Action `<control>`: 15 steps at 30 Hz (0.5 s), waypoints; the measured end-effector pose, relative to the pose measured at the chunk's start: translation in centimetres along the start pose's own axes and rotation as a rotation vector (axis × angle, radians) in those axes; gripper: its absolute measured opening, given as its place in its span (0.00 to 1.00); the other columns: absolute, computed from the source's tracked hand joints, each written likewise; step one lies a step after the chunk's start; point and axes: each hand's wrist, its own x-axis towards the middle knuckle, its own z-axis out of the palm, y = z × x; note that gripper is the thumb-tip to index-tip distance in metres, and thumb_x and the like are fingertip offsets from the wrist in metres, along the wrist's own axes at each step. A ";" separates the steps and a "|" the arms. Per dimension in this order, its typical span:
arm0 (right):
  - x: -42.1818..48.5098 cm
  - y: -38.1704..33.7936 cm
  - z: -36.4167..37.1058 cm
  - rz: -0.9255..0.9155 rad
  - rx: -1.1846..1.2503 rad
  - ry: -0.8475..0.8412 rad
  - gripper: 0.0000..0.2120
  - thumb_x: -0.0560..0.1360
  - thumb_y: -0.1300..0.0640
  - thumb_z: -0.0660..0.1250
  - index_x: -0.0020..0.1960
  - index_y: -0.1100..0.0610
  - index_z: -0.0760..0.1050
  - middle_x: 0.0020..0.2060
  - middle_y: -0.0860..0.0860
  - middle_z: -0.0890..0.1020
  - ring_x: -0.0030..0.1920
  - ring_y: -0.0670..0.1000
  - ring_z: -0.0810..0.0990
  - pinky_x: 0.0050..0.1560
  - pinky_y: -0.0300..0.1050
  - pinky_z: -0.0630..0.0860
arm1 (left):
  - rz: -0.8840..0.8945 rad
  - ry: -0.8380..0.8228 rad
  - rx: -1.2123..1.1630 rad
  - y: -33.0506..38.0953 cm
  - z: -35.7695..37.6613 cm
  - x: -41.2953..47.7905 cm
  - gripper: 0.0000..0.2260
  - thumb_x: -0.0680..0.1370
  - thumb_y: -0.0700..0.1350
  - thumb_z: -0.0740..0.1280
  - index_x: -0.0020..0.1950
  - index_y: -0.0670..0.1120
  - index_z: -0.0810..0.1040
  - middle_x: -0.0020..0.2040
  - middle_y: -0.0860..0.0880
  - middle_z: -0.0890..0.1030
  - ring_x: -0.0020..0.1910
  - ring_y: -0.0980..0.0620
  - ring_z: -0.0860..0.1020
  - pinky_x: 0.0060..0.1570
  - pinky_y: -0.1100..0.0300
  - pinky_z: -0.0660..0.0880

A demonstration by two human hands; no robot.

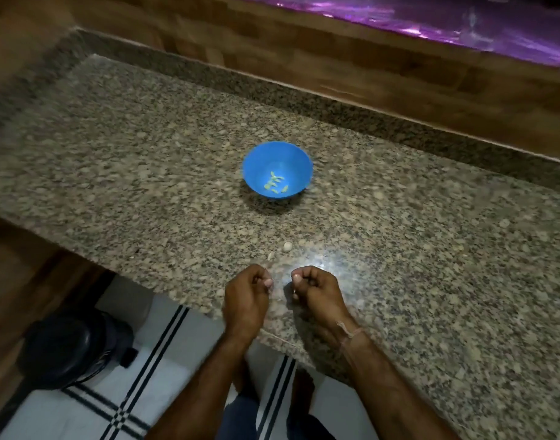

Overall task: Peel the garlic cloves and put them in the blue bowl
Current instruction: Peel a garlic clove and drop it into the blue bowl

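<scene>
Left hand [247,293] and right hand [313,290] are hovering side by side over the granite desk [145,154] edge, fingers curling in; too blurry to tell if they're pinching anything. Blue bowl [277,169] is sitting mid-desk w/ peeled cloves [275,184] inside. One garlic clove [287,246] is lying btwn bowl & hands.

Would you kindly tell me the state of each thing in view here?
left hand: fingers curled; contents cannot be told.
right hand: fingers curled; contents cannot be told.
blue bowl: upright on the counter, holding peeled cloves.
peeled cloves: lying in the bowl's bottom.
loose clove: lying on the counter, untouched, between bowl and hands.
small piece: on the counter beside the loose clove; clove or skin unclear.
</scene>
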 end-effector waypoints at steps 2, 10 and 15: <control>0.4 -0.6 3.6 0.005 -0.026 -0.084 0.09 0.83 0.64 0.66 0.45 0.60 0.79 0.36 0.62 0.81 0.35 0.55 0.77 0.37 0.44 0.76 | -0.059 0.076 -0.063 -1.7 -2.7 0.2 0.10 0.78 0.37 0.69 0.39 0.50 0.79 0.35 0.54 0.82 0.36 0.58 0.79 0.37 0.59 0.75; -0.6 0.7 23.5 -0.008 -0.231 -0.404 0.09 0.84 0.62 0.66 0.47 0.62 0.81 0.33 0.54 0.80 0.33 0.48 0.78 0.38 0.41 0.77 | -0.278 0.387 -0.205 -14.2 -18.3 -0.8 0.12 0.78 0.36 0.70 0.38 0.51 0.80 0.35 0.54 0.82 0.36 0.57 0.80 0.41 0.55 0.77; -3.3 5.8 37.9 0.026 -0.308 -0.507 0.05 0.82 0.62 0.68 0.48 0.58 0.81 0.36 0.52 0.81 0.37 0.48 0.78 0.41 0.40 0.77 | -0.378 0.577 -0.259 -23.9 -29.4 -3.7 0.07 0.77 0.36 0.70 0.39 0.44 0.80 0.35 0.47 0.82 0.36 0.53 0.79 0.41 0.53 0.76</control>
